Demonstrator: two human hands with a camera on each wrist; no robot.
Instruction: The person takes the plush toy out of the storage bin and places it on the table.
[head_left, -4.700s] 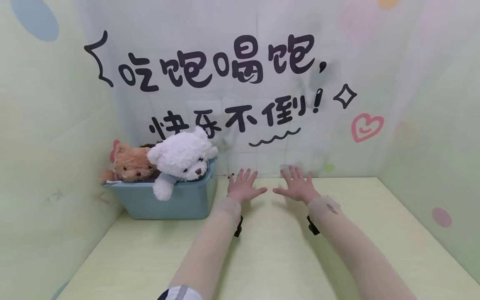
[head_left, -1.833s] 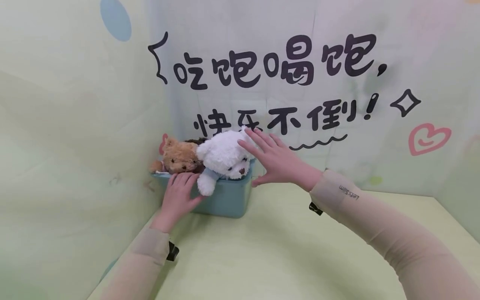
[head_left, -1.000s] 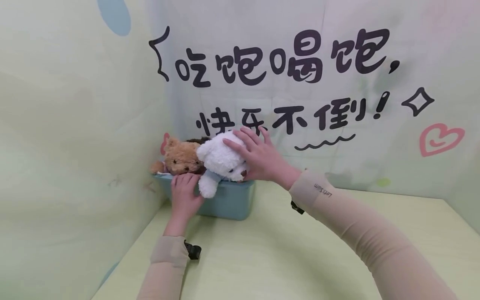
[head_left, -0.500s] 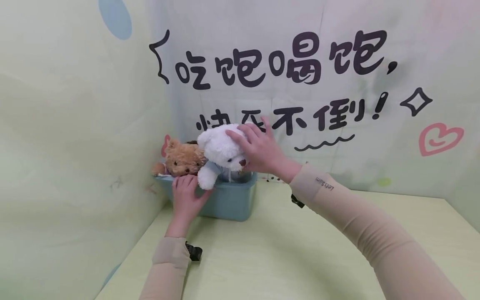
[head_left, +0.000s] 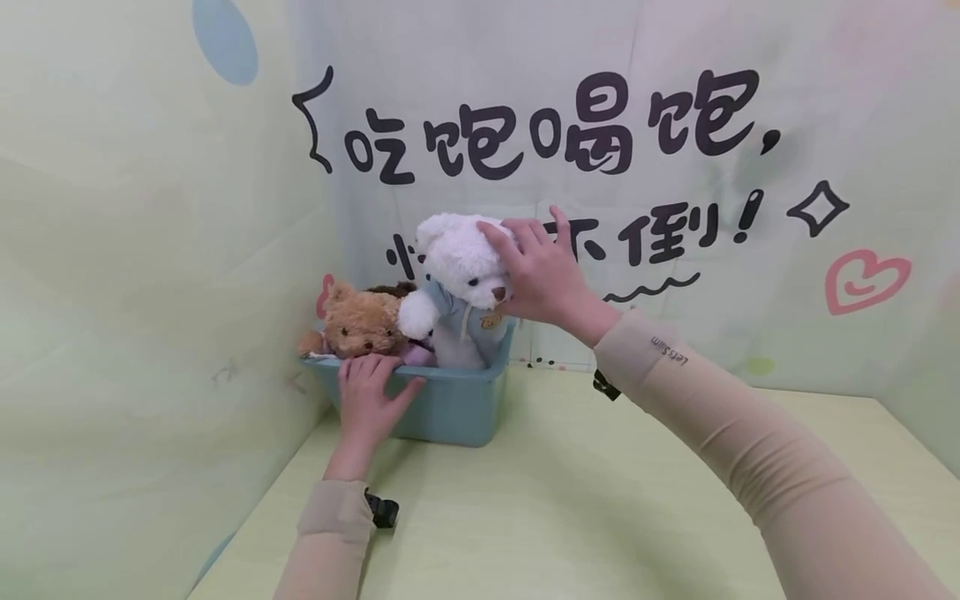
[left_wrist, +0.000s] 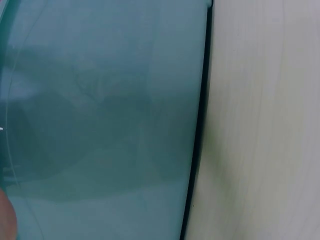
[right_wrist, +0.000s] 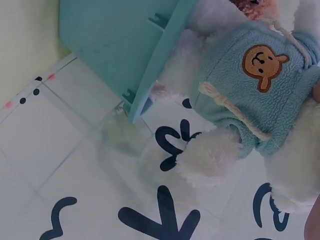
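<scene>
Clasped the likely light, squashy white bear (head_left: 459, 258) sensibly by its head in right hand (head_left: 546, 273), blue bin (head_left: 453, 408) by rim in left hand (head_left: 367, 402).

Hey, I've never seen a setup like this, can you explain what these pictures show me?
There's no robot here, just a person's bare hands. One camera sits on the head, looking forward and down; another sits on each wrist. In the head picture, a blue bin stands on a pale table, with a brown bear in it. The left hand has its grip on the bin's rim. The right hand grips a white bear by its head. The left wrist picture mostly shows the bin's side and the table; the right wrist one shows the white bear's blue top close up.
</scene>
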